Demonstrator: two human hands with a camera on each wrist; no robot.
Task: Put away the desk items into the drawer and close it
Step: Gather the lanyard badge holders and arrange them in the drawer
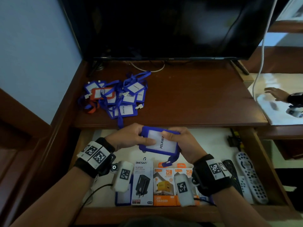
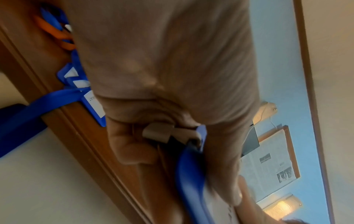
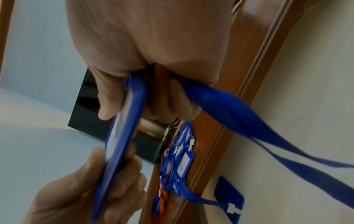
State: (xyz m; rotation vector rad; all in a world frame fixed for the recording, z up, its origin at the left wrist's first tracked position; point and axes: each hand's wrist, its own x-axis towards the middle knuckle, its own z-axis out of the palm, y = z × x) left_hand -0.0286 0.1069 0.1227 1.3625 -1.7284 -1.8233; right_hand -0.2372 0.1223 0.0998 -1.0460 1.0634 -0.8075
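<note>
Left hand point(image 1: 131, 138) and right hand point(image 1: 177, 141) pinch a light, stiff badge holder point(image 1: 159, 140) by opposite edges over the drawer point(image 1: 213, 141), its limp lanyard point(image 1: 168, 162) trailing toward 6 o'clock

You are working in dim indoor light; the far monitor point(image 1: 164, 27) is reading almost black, while the glossy surface at far right point(image 1: 278, 89) is throwing glare. Straight edges are bowing toward the frame borders. Both wrist views are blurring the close fingers point(image 3: 114, 97).
</note>
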